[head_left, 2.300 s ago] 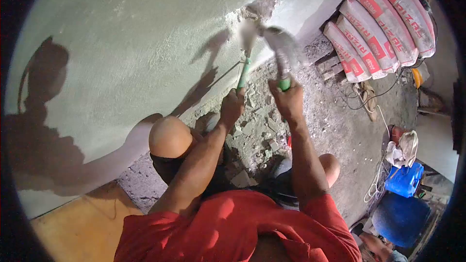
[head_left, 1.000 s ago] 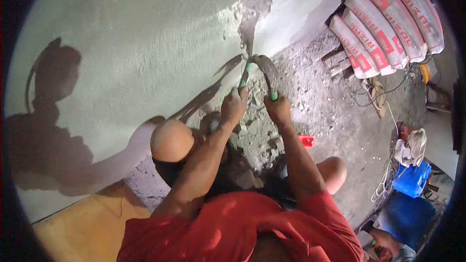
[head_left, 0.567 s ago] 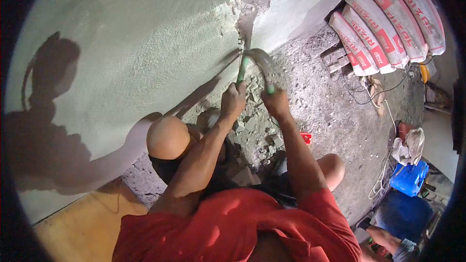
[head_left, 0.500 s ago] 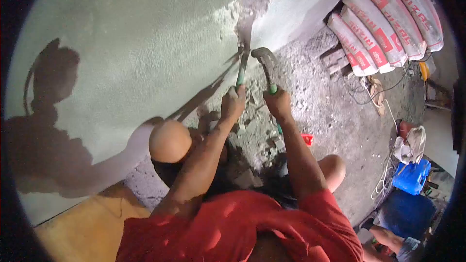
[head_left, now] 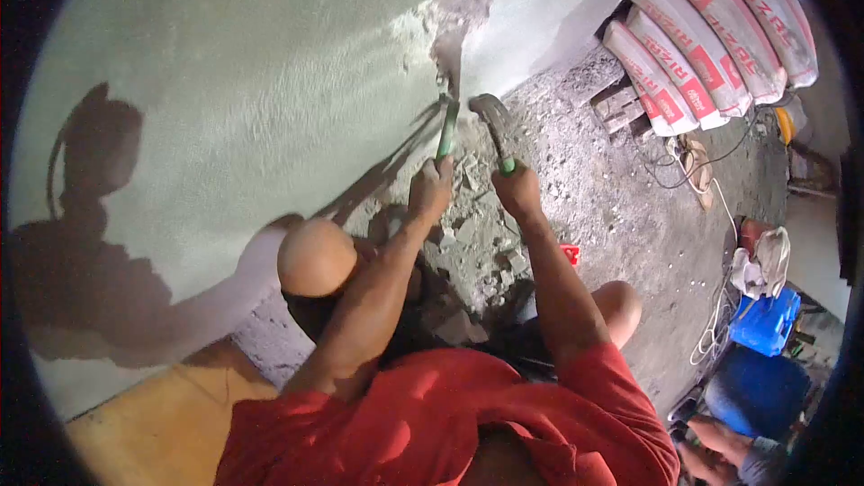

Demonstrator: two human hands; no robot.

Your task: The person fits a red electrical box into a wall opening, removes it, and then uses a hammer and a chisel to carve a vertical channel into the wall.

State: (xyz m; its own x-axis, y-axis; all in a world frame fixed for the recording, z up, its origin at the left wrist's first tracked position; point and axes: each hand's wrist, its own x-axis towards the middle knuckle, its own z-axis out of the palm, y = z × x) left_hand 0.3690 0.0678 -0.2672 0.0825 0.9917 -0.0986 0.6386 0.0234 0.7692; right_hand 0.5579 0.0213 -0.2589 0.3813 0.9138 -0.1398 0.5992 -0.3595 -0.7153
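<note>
My left hand (head_left: 431, 189) is closed round a chisel (head_left: 448, 130) with a green grip, its tip pointing up at the low part of the wall (head_left: 270, 108). There the plaster is broken away in a rough patch (head_left: 462, 13). In my right hand (head_left: 517, 191), fingers wrapped round a green handle, is a hammer (head_left: 491, 119) with a dark curved head. The hammer head is just right of the chisel, with a small gap between them. Broken rubble (head_left: 468, 225) lies on the floor below both hands.
Stacked cement bags (head_left: 711, 45) stand at the upper right on blocks (head_left: 619, 108). A red object (head_left: 570, 254) lies right of my right forearm. Further right are cords (head_left: 711, 333), a blue container (head_left: 765, 322) and another person's leg (head_left: 720, 436). A yellowish board (head_left: 162, 414) lies lower left.
The hammer head has shifted slightly down and right, a little farther from the chisel. Both hands keep their grip, and the view has shifted slightly.
</note>
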